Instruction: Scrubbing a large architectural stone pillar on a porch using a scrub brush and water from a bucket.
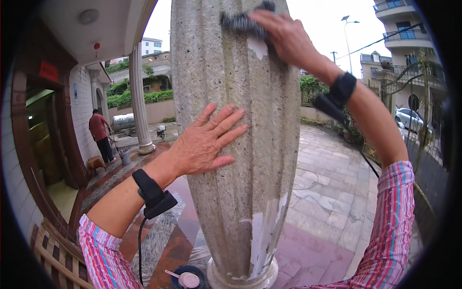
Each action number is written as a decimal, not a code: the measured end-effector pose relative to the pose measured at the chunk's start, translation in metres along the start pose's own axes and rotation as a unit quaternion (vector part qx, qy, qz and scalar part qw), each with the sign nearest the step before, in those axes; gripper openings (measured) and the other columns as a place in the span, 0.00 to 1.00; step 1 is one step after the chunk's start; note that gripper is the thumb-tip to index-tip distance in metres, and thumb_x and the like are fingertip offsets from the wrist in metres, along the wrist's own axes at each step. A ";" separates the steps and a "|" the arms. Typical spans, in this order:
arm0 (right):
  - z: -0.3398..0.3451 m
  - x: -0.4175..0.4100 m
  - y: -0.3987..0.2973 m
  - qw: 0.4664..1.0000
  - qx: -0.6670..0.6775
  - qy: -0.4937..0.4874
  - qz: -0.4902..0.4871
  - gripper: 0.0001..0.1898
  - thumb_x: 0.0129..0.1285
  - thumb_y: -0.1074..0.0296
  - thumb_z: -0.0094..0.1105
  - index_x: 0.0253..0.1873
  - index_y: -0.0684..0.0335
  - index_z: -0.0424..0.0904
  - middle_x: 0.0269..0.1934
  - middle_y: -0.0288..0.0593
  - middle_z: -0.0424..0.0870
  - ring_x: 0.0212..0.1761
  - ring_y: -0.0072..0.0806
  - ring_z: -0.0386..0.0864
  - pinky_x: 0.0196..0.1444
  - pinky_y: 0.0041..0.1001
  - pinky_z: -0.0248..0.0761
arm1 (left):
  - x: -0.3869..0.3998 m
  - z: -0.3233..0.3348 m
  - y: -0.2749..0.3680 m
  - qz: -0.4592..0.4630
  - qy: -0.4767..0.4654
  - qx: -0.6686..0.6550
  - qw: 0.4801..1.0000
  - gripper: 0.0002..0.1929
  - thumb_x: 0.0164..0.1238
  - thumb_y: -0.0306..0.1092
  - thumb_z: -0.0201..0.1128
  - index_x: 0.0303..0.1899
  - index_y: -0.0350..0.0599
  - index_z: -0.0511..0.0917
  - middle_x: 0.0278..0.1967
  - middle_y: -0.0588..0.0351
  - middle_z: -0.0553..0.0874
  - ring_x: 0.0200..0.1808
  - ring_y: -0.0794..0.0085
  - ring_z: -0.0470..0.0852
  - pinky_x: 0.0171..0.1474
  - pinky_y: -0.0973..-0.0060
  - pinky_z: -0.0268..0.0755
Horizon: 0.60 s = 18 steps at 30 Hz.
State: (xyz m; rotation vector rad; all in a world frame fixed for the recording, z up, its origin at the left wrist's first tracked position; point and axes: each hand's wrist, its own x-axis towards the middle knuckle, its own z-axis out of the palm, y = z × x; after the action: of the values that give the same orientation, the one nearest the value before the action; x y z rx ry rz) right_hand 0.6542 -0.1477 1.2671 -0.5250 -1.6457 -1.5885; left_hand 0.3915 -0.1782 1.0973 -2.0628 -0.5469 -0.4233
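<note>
A weathered, fluted column (234,79) rises directly before me, with pale bare patches near its foot and one patch high up. Spread flat against its middle is my left hand (209,141), fingers apart and holding nothing. High on the shaft, my right hand (285,36) grips a dark-bristled brush (243,23), blurred, with its bristles at the stone. Both wrists wear black straps with devices. By the column base (242,274) sits a dark basin (187,274) with a light, long-handled scoop (188,280) in it.
At the left, another person (99,133) stands near a grey bucket (125,157) and a brown stool (96,163). A wooden slatted pallet (59,253) is at lower left. Behind stands a second column (138,101). A metal gate (408,94) is on the right.
</note>
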 end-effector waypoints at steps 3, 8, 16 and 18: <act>0.006 0.074 0.060 0.991 0.084 0.102 0.022 0.19 0.59 0.74 0.45 0.56 0.61 0.74 0.52 0.57 0.79 0.53 0.50 0.78 0.55 0.46 0.70 | 0.009 -0.003 0.004 0.004 -0.010 -0.004 1.000 0.37 0.67 0.61 0.52 0.72 0.53 0.58 0.75 0.51 0.53 0.77 0.59 0.46 0.76 0.56 0.31; 0.011 0.173 0.118 0.984 -0.021 -0.082 0.155 0.21 0.58 0.78 0.43 0.57 0.65 0.75 0.49 0.58 0.80 0.55 0.48 0.77 0.56 0.43 0.69 | 0.008 -0.007 0.007 0.018 -0.002 -0.021 1.000 0.37 0.67 0.61 0.52 0.72 0.54 0.58 0.74 0.53 0.54 0.77 0.60 0.47 0.76 0.56 0.31; 0.008 0.026 0.029 0.995 0.081 0.056 0.033 0.26 0.59 0.79 0.46 0.65 0.58 0.71 0.58 0.49 0.75 0.56 0.43 0.76 0.54 0.40 0.72 | 0.006 -0.016 0.008 0.000 0.000 -0.009 1.000 0.37 0.65 0.58 0.56 0.71 0.51 0.60 0.73 0.52 0.57 0.76 0.59 0.50 0.76 0.55 0.35; -0.005 -0.023 -0.003 0.991 0.128 0.012 0.023 0.26 0.61 0.79 0.52 0.66 0.61 0.69 0.60 0.52 0.72 0.57 0.43 0.74 0.57 0.39 0.69 | 0.010 -0.023 0.004 0.001 -0.018 0.052 0.998 0.38 0.65 0.58 0.56 0.70 0.45 0.60 0.72 0.50 0.59 0.75 0.57 0.52 0.76 0.56 0.36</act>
State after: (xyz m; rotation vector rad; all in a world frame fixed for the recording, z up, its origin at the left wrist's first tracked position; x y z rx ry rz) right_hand 0.6675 -0.1483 1.2478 -0.4043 -1.7738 -1.3213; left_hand 0.4007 -0.1974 1.1108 -1.9739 -0.5780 -0.3494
